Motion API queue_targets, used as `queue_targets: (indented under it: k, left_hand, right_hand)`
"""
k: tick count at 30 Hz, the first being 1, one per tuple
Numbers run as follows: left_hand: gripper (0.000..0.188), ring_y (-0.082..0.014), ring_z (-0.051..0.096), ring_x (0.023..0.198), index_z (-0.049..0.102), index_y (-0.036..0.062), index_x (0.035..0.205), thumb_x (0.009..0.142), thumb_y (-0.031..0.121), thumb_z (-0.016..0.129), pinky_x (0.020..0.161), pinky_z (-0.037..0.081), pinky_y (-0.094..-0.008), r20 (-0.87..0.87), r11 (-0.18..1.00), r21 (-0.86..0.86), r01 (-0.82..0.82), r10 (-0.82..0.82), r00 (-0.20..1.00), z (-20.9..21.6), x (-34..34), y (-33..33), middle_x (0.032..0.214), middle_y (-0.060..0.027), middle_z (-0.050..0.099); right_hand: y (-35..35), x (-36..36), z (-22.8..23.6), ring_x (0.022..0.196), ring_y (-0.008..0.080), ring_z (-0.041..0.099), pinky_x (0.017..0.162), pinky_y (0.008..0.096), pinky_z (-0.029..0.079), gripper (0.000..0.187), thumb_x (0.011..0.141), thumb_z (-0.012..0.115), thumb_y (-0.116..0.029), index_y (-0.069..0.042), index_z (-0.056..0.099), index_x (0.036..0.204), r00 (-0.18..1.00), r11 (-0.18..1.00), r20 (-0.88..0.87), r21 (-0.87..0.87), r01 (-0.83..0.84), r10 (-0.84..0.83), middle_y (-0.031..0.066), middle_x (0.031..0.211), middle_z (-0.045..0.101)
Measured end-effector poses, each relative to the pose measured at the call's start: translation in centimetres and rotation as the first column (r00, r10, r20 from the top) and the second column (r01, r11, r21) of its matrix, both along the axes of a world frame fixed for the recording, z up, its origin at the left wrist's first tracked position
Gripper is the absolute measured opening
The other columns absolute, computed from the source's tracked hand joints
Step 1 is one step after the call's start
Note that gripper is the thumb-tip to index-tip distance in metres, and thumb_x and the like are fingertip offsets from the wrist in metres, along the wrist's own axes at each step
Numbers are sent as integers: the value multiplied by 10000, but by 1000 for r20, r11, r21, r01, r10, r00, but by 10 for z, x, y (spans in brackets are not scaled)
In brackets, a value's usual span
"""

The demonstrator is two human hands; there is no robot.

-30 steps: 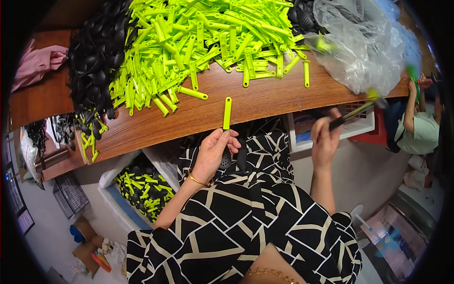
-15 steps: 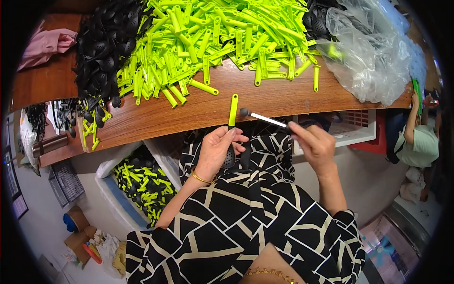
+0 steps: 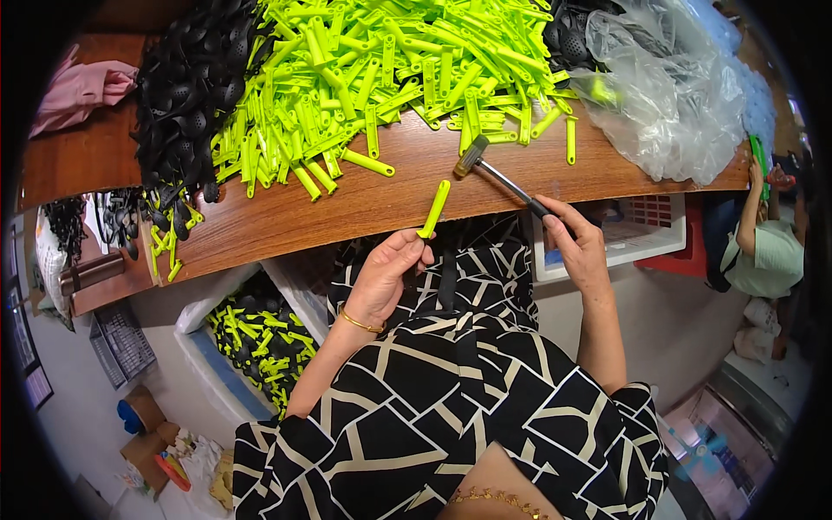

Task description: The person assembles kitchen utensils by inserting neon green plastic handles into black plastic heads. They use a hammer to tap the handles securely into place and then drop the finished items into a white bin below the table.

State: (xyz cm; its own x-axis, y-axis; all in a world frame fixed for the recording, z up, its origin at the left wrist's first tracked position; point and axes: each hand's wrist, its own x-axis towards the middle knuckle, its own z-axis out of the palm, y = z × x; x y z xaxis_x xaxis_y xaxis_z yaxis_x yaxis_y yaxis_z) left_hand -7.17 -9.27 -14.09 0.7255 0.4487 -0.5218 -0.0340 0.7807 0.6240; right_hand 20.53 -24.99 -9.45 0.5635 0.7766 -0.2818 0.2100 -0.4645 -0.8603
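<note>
Over my lap, near the table's front edge, my left hand (image 3: 381,276) is closed on a slotted spoon. Its lime-green handle (image 3: 436,208) points up and tilts slightly right, while the black head is hidden behind my fingers. My right hand (image 3: 579,253) grips the dark end of a small mallet (image 3: 513,187). The mallet's head (image 3: 471,157) is raised up and left, just beyond the green handle's tip and apart from it. Ahead of both hands, a large heap of loose lime-green handles (image 3: 381,82) covers the table.
Black perforated spoon heads (image 3: 186,91) are piled on the table's left, beside a pink cloth (image 3: 87,88). Clear plastic bags (image 3: 672,104) lie at the right. A lined bin (image 3: 195,334) of green-and-black spoons stands lower left. A white crate (image 3: 620,262) is under the table; another person (image 3: 771,260) is at far right.
The mallet has swung upward, its head now higher and farther from me. My right hand has risen slightly. The spoon in my left hand has tilted rightward, and its black head no longer shows.
</note>
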Motion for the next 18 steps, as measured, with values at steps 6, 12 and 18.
queue_targets:
  k: [6,12,18]
  left_hand:
    - [244,-126,698,837,686,-43,1180,1026,145,665,833,543,-253,-180,977,212,-15,54,982,2,0,-6,901,-45,711]
    - [272,-119,643,662,713,-53,1130,1024,195,677,658,513,-230,-258,979,193,-65,114,959,13,9,1,816,-57,702]
    - [293,-75,596,660,709,-53,1149,1042,213,650,668,499,-216,-240,973,219,-71,124,963,10,8,-1,796,-12,665]
  right_hand:
    - [11,-16,14,913,193,708,837,295,538,321,890,745,-6,-9,730,1211,974,943,208,296,-150,90,111,1020,750]
    - [18,-31,16,719,227,638,640,332,506,364,821,794,-51,-48,749,1182,864,836,474,395,-381,170,99,868,690]
    - [20,-26,21,645,217,589,601,347,483,371,848,779,-46,-69,737,1215,873,889,418,260,-378,249,88,777,634]
